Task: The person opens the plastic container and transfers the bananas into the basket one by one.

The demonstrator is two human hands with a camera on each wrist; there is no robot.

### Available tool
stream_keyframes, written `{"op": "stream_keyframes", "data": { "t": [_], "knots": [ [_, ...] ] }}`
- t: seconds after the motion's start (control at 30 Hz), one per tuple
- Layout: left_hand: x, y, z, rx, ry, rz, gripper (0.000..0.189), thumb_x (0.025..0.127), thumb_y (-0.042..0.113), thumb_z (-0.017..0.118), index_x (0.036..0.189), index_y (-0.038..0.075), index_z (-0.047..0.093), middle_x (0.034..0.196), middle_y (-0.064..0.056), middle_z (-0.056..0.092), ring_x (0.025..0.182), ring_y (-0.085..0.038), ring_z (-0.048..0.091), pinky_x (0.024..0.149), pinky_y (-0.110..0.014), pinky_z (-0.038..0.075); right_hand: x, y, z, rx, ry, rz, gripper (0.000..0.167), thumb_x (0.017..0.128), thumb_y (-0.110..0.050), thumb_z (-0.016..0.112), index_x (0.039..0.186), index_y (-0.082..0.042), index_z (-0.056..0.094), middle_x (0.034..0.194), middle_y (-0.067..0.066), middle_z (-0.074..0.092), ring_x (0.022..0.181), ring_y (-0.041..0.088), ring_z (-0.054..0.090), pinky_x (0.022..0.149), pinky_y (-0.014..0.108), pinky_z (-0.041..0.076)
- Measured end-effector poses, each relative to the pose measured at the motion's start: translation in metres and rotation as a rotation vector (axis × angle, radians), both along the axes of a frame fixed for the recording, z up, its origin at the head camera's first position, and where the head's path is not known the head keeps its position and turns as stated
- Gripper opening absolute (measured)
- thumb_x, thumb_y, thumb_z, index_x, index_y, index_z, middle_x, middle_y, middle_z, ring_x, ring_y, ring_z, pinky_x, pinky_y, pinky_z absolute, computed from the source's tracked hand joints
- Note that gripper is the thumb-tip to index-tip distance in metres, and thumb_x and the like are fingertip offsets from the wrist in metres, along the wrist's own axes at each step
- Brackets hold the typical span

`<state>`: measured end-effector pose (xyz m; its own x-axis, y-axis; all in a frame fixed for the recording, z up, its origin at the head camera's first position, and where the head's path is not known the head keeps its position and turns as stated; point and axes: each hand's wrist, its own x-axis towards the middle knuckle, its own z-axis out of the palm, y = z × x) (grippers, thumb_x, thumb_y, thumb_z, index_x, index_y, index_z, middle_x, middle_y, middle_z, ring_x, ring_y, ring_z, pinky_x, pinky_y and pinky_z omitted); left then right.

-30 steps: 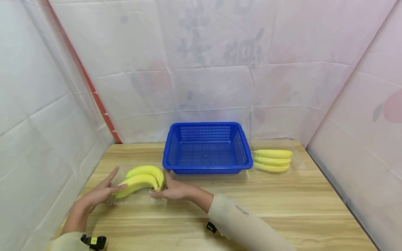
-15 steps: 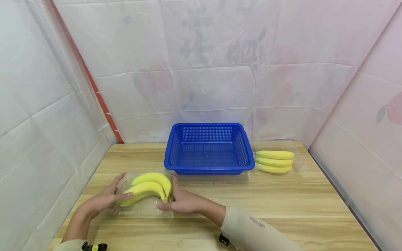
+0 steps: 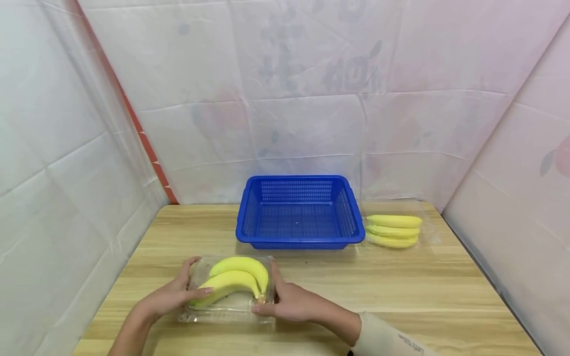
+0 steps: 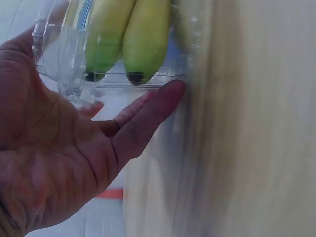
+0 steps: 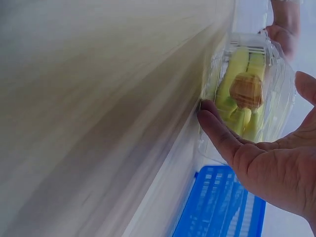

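A clear plastic clamshell box (image 3: 229, 315) holds a bunch of yellow bananas (image 3: 240, 278), low over the front-left part of the table. My left hand (image 3: 171, 295) grips its left end, thumb lying over the top. At the right end my right hand (image 3: 296, 302) holds the box, thumb near the brown stem. In the left wrist view, the dark banana tips (image 4: 136, 77) show through the plastic above my fingers (image 4: 143, 121). The right wrist view shows the cut stem (image 5: 247, 91) facing my right palm.
A blue plastic basket (image 3: 300, 245) with nothing in it stands at the back middle of the wooden table (image 3: 401, 306). Right of it lies another clear package with yellow bananas (image 3: 394, 231). White cloth walls (image 3: 303, 123) close in the back and sides.
Both hands have carried the box of bananas to the right and nearer to me, away from the basket's left side. The basket and the other bananas have stayed in place.
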<state>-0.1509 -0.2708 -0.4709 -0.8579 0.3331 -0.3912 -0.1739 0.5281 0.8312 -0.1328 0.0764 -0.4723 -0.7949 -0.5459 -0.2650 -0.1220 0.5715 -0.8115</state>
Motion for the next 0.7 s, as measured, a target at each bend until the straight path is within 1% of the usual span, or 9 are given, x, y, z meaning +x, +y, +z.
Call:
{"op": "stream_keyframes", "data": {
  "t": [0.17, 0.23, 0.3, 0.37, 0.43, 0.47, 0.53, 0.6, 0.7],
  "knots": [
    [0.008, 0.026, -0.004, 0.004, 0.028, 0.044, 0.114, 0.099, 0.044, 0.074, 0.171, 0.016, -0.009, 0.172, -0.042, -0.008, 0.161, -0.061, -0.002, 0.126, -0.078, 0.009, 0.003, 0.024, 0.001, -0.003, -0.016, -0.015, 0.131, 0.091, -0.060, 0.078, 0.171, -0.011, -0.013, 0.099, -0.001, 0.073, 0.092, 0.008, 0.067, 0.080, 0.029, 0.056],
    [0.012, 0.037, -0.007, -0.013, 0.069, 0.086, 0.114, 0.098, 0.046, 0.075, 0.173, 0.016, -0.006, 0.174, -0.040, -0.002, 0.160, -0.061, 0.006, 0.127, -0.076, 0.012, 0.003, 0.033, 0.001, -0.011, -0.022, -0.020, 0.129, 0.092, -0.059, 0.077, 0.171, -0.011, -0.013, 0.099, -0.001, 0.073, 0.092, 0.009, 0.067, 0.079, 0.029, 0.056],
    [0.016, 0.051, -0.011, -0.046, 0.129, 0.154, 0.112, 0.096, 0.048, 0.076, 0.174, 0.015, 0.002, 0.171, -0.040, 0.020, 0.154, -0.060, 0.032, 0.126, -0.071, 0.028, 0.002, 0.042, 0.001, -0.022, -0.023, -0.030, 0.129, 0.092, -0.058, 0.078, 0.172, -0.012, -0.012, 0.099, -0.001, 0.073, 0.093, 0.010, 0.068, 0.079, 0.029, 0.056],
    [0.020, 0.066, -0.015, -0.085, 0.193, 0.242, 0.107, 0.095, 0.052, 0.077, 0.173, 0.013, 0.014, 0.157, -0.038, 0.047, 0.138, -0.051, 0.057, 0.116, -0.064, 0.046, 0.001, 0.051, 0.002, -0.033, -0.016, -0.042, 0.128, 0.093, -0.056, 0.078, 0.172, -0.013, -0.012, 0.098, 0.000, 0.072, 0.092, 0.012, 0.068, 0.079, 0.029, 0.056],
    [0.025, 0.082, -0.018, -0.111, 0.247, 0.328, 0.102, 0.095, 0.056, 0.075, 0.171, 0.011, 0.024, 0.147, -0.036, 0.059, 0.129, -0.044, 0.064, 0.108, -0.061, 0.054, -0.001, 0.058, 0.003, -0.038, -0.006, -0.057, 0.127, 0.092, -0.055, 0.079, 0.172, -0.014, -0.012, 0.098, 0.000, 0.072, 0.092, 0.012, 0.068, 0.078, 0.029, 0.056],
    [0.028, 0.089, -0.019, -0.120, 0.262, 0.365, 0.099, 0.096, 0.059, 0.073, 0.170, 0.011, 0.027, 0.144, -0.035, 0.062, 0.127, -0.043, 0.066, 0.106, -0.060, 0.055, -0.002, 0.062, 0.003, -0.042, -0.005, -0.065, 0.127, 0.092, -0.054, 0.079, 0.172, -0.014, -0.011, 0.098, 0.000, 0.071, 0.092, 0.013, 0.068, 0.078, 0.029, 0.056],
    [0.034, 0.100, -0.020, -0.125, 0.278, 0.415, 0.095, 0.099, 0.064, 0.066, 0.169, 0.010, 0.030, 0.150, -0.034, 0.058, 0.136, -0.051, 0.060, 0.111, -0.064, 0.051, -0.003, 0.067, 0.004, -0.045, -0.007, -0.075, 0.127, 0.092, -0.054, 0.080, 0.172, -0.015, -0.011, 0.098, 0.001, 0.070, 0.092, 0.014, 0.067, 0.078, 0.029, 0.055],
    [0.039, 0.108, -0.021, -0.125, 0.293, 0.429, 0.093, 0.102, 0.065, 0.060, 0.169, 0.009, 0.029, 0.160, -0.035, 0.047, 0.146, -0.056, 0.049, 0.117, -0.070, 0.043, -0.003, 0.070, 0.005, -0.046, -0.017, -0.083, 0.128, 0.092, -0.054, 0.080, 0.172, -0.015, -0.012, 0.098, 0.002, 0.070, 0.093, 0.015, 0.067, 0.078, 0.029, 0.055],
    [0.045, 0.112, -0.023, -0.125, 0.274, 0.418, 0.093, 0.103, 0.067, 0.056, 0.171, 0.012, 0.024, 0.166, -0.032, 0.039, 0.151, -0.058, 0.041, 0.118, -0.075, 0.037, -0.003, 0.073, 0.004, -0.042, -0.025, -0.092, 0.127, 0.092, -0.054, 0.080, 0.172, -0.016, -0.012, 0.098, 0.002, 0.070, 0.095, 0.016, 0.066, 0.079, 0.030, 0.054]
  ]
}}
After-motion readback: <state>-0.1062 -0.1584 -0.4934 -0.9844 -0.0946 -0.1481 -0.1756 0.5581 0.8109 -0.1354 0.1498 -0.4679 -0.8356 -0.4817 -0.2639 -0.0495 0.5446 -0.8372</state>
